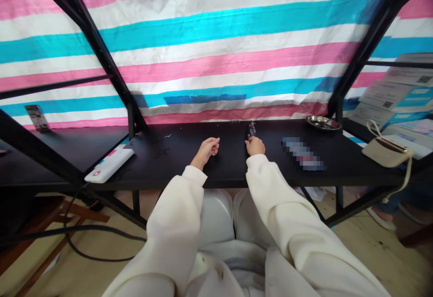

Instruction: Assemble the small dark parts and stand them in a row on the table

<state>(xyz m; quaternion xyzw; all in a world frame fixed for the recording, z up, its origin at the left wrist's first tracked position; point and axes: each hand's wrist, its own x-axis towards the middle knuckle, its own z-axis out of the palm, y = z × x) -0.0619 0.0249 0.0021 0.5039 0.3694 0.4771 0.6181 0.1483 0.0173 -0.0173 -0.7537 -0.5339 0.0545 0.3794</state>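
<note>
My left hand (209, 150) is raised a little over the black table (162, 161), its fingers curled and thumb against the index finger. Whatever lies in that pinch is too small to see. To the right, my right hand (255, 146) rests low at the tabletop with closed fingers. At its fingertips is a small clump of dark and silvery bead-like pieces (252, 130), partly hidden by the hand. A short row of similar small pieces (234, 121) lies at the table's back edge, between and beyond both hands.
A shiny metal dish (323, 122) stands at the back right, near a blurred-out flat item (303, 154). A white power-strip-like box (110, 165) lies left, with thread scraps (168, 136) nearby. Black frame posts (101, 58) flank the table. A beige bag (387, 150) and stacked boxes (389, 91) sit right.
</note>
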